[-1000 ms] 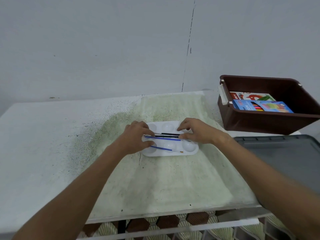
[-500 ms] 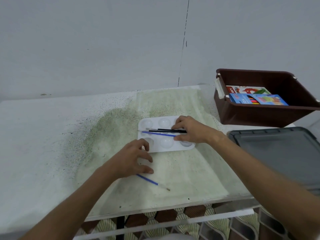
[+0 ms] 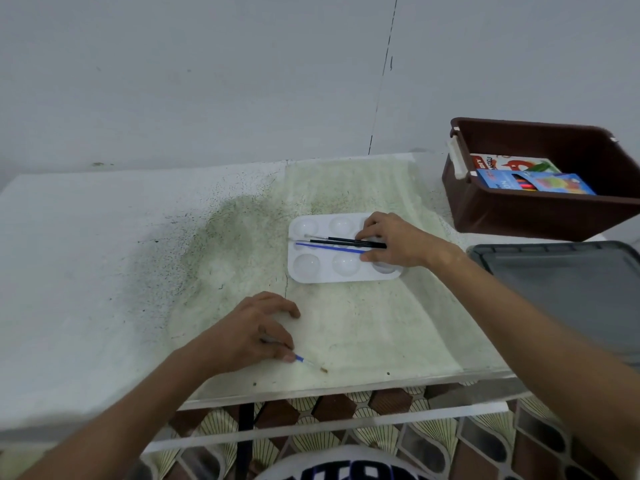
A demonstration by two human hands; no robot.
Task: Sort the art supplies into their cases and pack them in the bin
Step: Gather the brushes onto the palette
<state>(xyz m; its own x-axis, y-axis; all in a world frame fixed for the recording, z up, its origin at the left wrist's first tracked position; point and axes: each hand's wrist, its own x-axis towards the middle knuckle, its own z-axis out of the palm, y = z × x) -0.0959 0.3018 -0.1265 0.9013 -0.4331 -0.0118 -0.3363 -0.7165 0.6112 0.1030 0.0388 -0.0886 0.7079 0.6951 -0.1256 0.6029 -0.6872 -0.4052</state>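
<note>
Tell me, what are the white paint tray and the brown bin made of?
The white paint palette looks like smooth, slightly glossy moulded plastic: its round wells catch soft highlights. The brown bin also looks like plastic, duller, with thin moulded walls and a rolled rim. Neither can be confirmed by sight alone.

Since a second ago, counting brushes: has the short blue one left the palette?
Yes. The short blue brush is off the palette, now near the table's front edge under the left hand.
</note>
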